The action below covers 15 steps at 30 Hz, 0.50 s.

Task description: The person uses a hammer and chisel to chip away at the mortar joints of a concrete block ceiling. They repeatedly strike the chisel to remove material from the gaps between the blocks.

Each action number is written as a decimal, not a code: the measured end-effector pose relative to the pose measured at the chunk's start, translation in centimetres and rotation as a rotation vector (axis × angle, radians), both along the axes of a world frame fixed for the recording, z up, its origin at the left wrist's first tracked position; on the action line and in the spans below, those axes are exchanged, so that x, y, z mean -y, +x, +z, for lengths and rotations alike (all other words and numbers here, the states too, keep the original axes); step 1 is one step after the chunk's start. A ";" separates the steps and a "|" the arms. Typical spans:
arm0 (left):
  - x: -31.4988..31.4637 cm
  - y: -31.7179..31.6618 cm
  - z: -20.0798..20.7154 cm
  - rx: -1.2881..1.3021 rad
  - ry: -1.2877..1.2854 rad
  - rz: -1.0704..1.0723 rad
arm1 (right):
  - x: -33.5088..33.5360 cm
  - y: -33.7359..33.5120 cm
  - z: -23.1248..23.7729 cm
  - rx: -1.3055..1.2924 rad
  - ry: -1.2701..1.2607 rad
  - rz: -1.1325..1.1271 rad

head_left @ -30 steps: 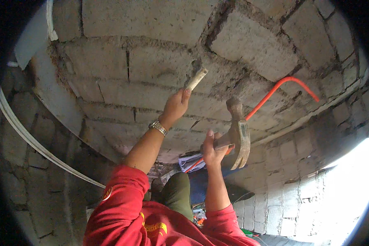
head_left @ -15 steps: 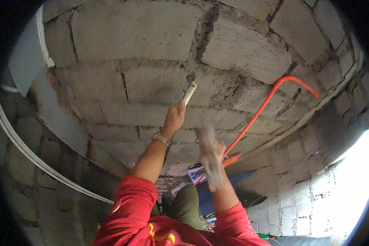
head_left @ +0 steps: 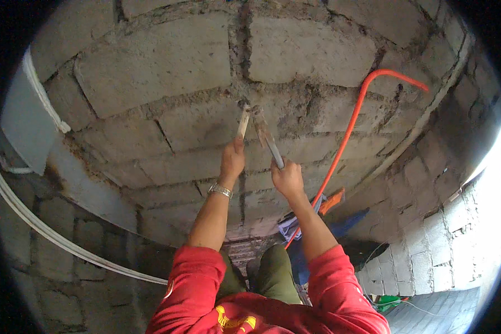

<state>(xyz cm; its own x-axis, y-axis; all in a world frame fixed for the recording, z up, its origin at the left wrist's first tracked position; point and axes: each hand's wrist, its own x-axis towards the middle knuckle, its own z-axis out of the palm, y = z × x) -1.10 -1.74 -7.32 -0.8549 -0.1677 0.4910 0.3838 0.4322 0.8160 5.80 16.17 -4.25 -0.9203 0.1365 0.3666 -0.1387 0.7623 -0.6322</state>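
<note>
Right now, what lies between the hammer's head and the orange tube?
The head camera shows only block wall between the hammer's head and the orange tube.

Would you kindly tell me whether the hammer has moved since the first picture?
Yes: the hammer has moved left, away from the orange tube, to beside the pale rod.

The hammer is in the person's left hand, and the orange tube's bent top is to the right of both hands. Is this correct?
The head view shows the hammer in the right hand, not the left hand. The orange tube's bent top is as stated.
</note>
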 end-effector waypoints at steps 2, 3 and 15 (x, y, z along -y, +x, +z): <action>0.7 -1.0 1.8 0.026 0.067 -0.006 | 0.7 1.5 1.0 -0.131 -0.029 0.101; 1.1 -0.7 0.9 -0.019 0.081 -0.003 | 1.1 2.8 1.0 -0.180 -0.046 0.148; 1.3 5.8 7.8 0.288 -0.198 0.062 | 1.9 7.7 -0.7 -0.107 -0.286 0.096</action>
